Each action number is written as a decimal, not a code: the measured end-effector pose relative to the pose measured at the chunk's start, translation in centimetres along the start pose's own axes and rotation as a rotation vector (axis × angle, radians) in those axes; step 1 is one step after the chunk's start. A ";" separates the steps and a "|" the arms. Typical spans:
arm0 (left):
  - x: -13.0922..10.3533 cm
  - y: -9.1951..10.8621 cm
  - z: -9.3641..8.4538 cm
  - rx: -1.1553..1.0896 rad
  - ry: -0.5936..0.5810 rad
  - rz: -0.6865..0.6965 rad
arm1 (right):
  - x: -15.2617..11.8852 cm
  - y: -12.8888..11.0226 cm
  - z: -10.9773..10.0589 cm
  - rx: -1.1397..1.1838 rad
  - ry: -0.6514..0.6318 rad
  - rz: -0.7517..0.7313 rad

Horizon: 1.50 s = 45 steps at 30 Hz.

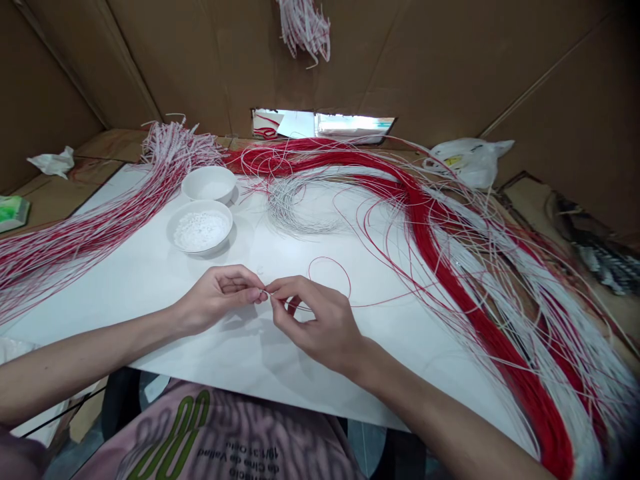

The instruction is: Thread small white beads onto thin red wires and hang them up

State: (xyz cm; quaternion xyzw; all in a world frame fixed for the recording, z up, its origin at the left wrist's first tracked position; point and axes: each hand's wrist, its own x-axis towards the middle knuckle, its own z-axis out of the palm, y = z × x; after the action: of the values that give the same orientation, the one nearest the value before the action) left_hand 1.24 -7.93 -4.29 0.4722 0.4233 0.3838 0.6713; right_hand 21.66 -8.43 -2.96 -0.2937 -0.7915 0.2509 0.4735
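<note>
My left hand (225, 297) and my right hand (317, 323) meet fingertip to fingertip just above the white table. A tiny whitish piece (269, 293) shows where the fingertips come together, too small to name. My left thumb and forefinger are pinched there, and what they hold is mostly hidden. The right thumb and forefinger pinch close to the same spot, at a thin red cord (350, 283) that loops behind the hand and trails right. Beyond my left hand stands a white bowl (200, 248) of small white bits, with a second white bowl (186, 190) behind it.
A thick bundle of red and white cords (425, 227) curves along the table's back and right side. Another red-and-white bundle (125, 207) lies at left. A coil of pale cord (285, 213), a plastic bag (467, 163) and crumpled tissue (54, 162) lie farther back. Cardboard walls (425, 67) enclose the table.
</note>
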 end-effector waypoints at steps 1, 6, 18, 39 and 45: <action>0.0 0.0 0.0 0.002 -0.002 0.001 | 0.0 0.0 0.0 0.000 0.003 0.000; 0.1 -0.1 -0.1 -0.011 -0.012 0.010 | 0.0 0.1 0.0 0.005 0.012 -0.022; 0.1 -0.2 -0.1 -0.040 -0.027 -0.008 | -0.1 0.2 0.1 -0.006 0.014 -0.027; -0.3 0.2 0.3 0.147 0.031 0.238 | 0.0 0.2 0.1 -0.016 -0.027 -0.058; -0.5 0.0 0.1 0.342 -0.032 0.408 | 0.1 0.1 0.0 0.005 -0.057 -0.035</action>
State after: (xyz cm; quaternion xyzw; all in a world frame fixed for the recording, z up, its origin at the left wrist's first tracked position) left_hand 1.15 -8.44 -4.16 0.6603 0.3674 0.4266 0.4970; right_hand 21.62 -8.27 -3.03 -0.2714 -0.8091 0.2528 0.4558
